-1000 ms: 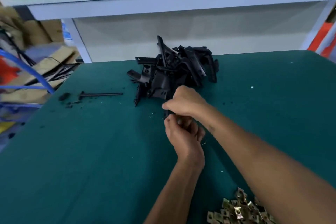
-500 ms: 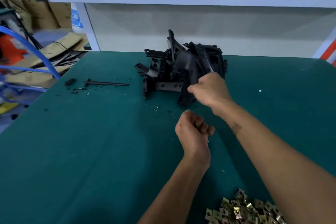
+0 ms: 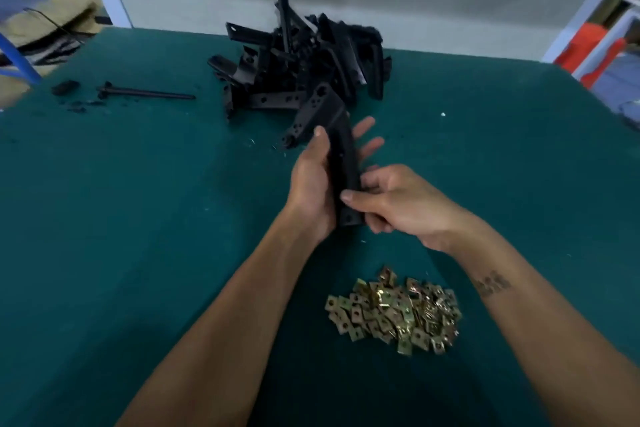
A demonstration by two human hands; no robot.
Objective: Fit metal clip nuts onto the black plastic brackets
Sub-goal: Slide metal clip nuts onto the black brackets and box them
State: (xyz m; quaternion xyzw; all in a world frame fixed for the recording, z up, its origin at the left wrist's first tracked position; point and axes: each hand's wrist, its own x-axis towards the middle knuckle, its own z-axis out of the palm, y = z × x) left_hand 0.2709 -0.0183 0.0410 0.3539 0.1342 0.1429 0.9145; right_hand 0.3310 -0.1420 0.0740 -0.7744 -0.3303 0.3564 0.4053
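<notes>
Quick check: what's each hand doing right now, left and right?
Left hand: holds the black bracket, thumb on one side, fingers behind it.
Right hand: pinches the bracket's near end; whether it also holds a clip nut cannot be told.

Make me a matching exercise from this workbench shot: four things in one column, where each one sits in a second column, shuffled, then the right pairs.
Things:
1. held bracket
2. clip nuts
3. bracket pile
4. black rod

Places:
A. heaped at the table's far edge
B. lying alone, far left on the green table
C. between the left hand and right hand
D. heaped near the person, between the forearms

Pairs: 1-C, 2-D, 3-A, 4-B
</notes>
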